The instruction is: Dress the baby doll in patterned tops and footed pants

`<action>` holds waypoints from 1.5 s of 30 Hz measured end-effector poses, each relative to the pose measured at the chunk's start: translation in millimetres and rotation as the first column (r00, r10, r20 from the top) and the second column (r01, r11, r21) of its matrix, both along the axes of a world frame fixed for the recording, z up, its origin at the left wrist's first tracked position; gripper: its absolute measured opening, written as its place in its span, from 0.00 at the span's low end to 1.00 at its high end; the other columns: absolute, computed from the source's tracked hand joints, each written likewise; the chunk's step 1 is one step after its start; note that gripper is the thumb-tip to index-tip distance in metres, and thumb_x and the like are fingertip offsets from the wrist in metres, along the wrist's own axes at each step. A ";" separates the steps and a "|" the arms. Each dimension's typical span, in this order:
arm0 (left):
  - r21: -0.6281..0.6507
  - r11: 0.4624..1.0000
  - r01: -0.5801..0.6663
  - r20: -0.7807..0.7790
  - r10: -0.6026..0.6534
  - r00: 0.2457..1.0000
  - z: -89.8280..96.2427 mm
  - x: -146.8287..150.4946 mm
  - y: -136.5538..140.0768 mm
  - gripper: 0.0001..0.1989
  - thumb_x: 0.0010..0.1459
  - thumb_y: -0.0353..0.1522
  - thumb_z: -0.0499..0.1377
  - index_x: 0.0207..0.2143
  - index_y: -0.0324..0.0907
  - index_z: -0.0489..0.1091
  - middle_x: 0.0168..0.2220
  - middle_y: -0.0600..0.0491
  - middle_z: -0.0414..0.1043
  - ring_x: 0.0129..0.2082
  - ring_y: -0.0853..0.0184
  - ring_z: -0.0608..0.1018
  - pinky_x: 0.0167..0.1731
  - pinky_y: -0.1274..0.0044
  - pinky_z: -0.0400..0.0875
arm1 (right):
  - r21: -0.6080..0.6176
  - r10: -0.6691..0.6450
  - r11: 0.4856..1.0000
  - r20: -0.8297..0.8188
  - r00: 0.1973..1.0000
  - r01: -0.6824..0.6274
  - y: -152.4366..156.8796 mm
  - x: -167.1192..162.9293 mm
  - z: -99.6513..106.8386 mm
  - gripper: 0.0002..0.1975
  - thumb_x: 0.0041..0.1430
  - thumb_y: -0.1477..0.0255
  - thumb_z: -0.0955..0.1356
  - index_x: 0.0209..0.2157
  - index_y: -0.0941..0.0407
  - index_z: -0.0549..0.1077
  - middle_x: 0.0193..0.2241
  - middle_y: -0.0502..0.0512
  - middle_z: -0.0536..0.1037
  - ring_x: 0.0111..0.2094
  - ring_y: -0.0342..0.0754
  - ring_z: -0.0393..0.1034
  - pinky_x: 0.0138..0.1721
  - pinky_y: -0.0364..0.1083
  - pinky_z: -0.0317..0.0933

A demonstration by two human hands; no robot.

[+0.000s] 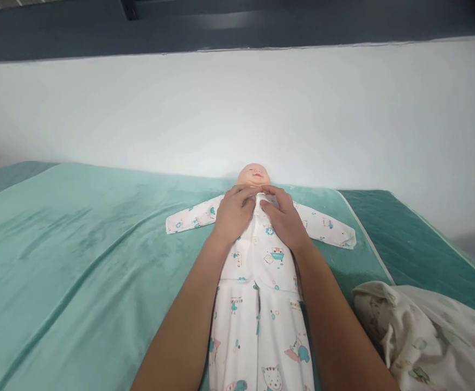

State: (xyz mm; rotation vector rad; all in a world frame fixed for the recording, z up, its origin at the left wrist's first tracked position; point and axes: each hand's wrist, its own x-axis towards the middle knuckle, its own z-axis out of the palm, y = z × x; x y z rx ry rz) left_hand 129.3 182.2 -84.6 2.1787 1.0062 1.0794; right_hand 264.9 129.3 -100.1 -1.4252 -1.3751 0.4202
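Note:
A baby doll (254, 174) lies on its back on the bed, its head toward the wall. It wears a white long-sleeved shirt (278, 259) with small printed figures and buttons down the front. Matching white trousers (237, 336) cover its legs. My left hand (238, 209) rests at the left side of the shirt's neckline, fingers stretched along the collar and thumb apart. Opposite it, my right hand (280, 210) lies on the other side of the collar, thumb apart too. The fingertips almost meet below the doll's chin. Both sleeves are spread outward.
A green plush sheet (90, 260) covers the bed, with a darker green quilted part (387, 233) at the right. Crumpled printed cloth (432, 336) lies at the lower right. Behind the bed stands a white wall (180, 114), with a dark beam (237, 27) above.

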 end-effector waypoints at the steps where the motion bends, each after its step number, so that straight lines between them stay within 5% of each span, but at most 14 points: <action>1: 0.002 1.000 0.003 0.004 -0.003 1.000 -0.1 0.0 -0.1 0.18 0.64 0.29 0.50 0.48 0.49 0.76 0.52 0.52 0.73 0.56 0.63 0.72 0.59 0.69 0.65 | 0.002 0.000 1.000 0.000 1.000 0.000 -0.2 -0.1 0.1 0.19 0.59 0.67 0.63 0.51 0.50 0.70 0.54 0.54 0.71 0.58 0.55 0.58 0.61 0.58 0.51; 19: -0.043 0.999 -0.029 0.047 0.031 0.998 1.6 1.0 -1.0 0.14 0.63 0.30 0.52 0.44 0.44 0.76 0.51 0.50 0.74 0.54 0.63 0.73 0.58 0.70 0.65 | 0.011 -0.019 1.000 -0.015 1.000 0.019 0.5 1.3 -0.7 0.17 0.58 0.67 0.64 0.49 0.50 0.72 0.53 0.53 0.72 0.57 0.54 0.60 0.61 0.57 0.51; 26: -0.150 0.988 -0.028 0.182 0.056 0.982 3.4 -8.9 -18.6 0.06 0.61 0.31 0.56 0.30 0.43 0.71 0.49 0.52 0.75 0.53 0.64 0.74 0.58 0.70 0.65 | 0.065 -0.049 0.996 -0.101 0.994 0.056 -6.7 2.8 -1.5 0.16 0.58 0.67 0.64 0.48 0.50 0.73 0.52 0.53 0.74 0.55 0.53 0.64 0.60 0.57 0.55; 34: -0.201 0.977 0.068 0.271 -0.011 0.963 -6.1 -28.5 -45.6 0.07 0.61 0.32 0.57 0.37 0.44 0.75 0.56 0.51 0.71 0.58 0.64 0.71 0.59 0.70 0.62 | 0.094 -0.053 0.994 -0.108 0.993 0.063 -38.7 -19.0 -4.2 0.14 0.59 0.68 0.65 0.46 0.50 0.75 0.51 0.53 0.76 0.56 0.53 0.65 0.60 0.57 0.55; 45: -0.199 0.976 0.091 0.266 -0.035 0.963 -6.8 -33.1 -47.0 0.07 0.60 0.33 0.59 0.38 0.46 0.77 0.58 0.52 0.70 0.60 0.62 0.69 0.62 0.67 0.59 | 0.177 -0.019 0.984 -0.089 0.996 0.035 -53.4 -22.6 -13.0 0.10 0.61 0.69 0.66 0.43 0.47 0.77 0.55 0.51 0.74 0.60 0.52 0.63 0.63 0.58 0.52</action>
